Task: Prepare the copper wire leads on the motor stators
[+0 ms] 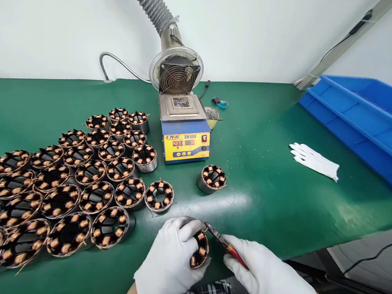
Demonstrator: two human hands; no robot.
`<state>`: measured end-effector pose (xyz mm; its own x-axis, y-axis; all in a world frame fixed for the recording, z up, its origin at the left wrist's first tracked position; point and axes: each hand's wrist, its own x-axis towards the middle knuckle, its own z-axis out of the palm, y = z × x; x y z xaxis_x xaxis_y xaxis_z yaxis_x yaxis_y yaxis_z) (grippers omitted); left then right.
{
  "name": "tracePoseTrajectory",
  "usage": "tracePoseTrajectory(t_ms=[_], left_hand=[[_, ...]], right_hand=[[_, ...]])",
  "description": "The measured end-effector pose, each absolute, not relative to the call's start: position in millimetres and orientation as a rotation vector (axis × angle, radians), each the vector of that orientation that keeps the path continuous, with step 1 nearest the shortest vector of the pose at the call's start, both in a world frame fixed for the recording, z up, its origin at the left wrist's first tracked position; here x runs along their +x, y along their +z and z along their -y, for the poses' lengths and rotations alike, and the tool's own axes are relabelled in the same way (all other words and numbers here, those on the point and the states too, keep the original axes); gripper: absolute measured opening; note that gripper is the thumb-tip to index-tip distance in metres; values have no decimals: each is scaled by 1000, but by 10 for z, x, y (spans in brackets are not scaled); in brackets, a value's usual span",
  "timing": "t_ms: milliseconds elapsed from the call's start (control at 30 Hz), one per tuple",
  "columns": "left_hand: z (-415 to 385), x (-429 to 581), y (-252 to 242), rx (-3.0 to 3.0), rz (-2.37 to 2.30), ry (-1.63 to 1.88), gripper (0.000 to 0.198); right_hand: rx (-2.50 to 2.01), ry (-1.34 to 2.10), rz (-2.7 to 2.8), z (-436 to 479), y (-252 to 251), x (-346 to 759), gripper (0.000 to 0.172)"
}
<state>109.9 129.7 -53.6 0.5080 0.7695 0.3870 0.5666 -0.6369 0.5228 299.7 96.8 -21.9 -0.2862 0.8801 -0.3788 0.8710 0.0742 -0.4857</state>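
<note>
My left hand (pixel 170 263), in a white glove, is wrapped round a round motor stator with copper windings (pixel 200 250), held on its side near the table's front edge. My right hand (pixel 263 276), also gloved, grips small red-handled cutters (pixel 224 244), whose tip touches the stator's upper rim. A lone stator (pixel 212 178) stands on the green mat just beyond my hands. Many more stators (pixel 62 190) sit packed in rows on the left.
A blue and yellow solder pot (pixel 184 129) stands at the middle back under a fume-extraction hose with a fan (pixel 176 71). A white glove (pixel 313 159) lies to the right. Blue plastic trays (pixel 366 123) sit at the far right.
</note>
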Motion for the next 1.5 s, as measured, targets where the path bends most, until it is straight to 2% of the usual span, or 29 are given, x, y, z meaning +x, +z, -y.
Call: tracePoseTrajectory(t_ms=[233,367,567,667,833,933,1233,1500], left_hand=[[-1304,1088,-558,2422,-1105,833,26],[-1314,1093,-529,2432,-1107,814,26],[-1338,1095,-502,2430,-1110,808,28],[-1342,1085,-520,2432,-1103,802,29],[-1321,1090,-545,2427,-1113,850,29],[-1299,1112,-548,2422,-1130,878,25],[-1268,1169,-583,2397,-1182,884,17],[-1257,1154,-589,2387,-1174,886,12]], right_hand=[[-1890,772,2604,-1027,-369,3033,17],[-1849,483,2749,-1073,-415,3043,23],[-1831,237,2593,-1302,-394,3269,23],[-1920,439,2453,-1360,-276,3316,20],[-1931,1145,2266,-1170,-92,3126,23],[-1909,1308,2215,-1072,-67,3020,20],[-1879,1321,2135,-1064,-128,2934,21],[-1944,1024,2323,-984,-217,2908,19]])
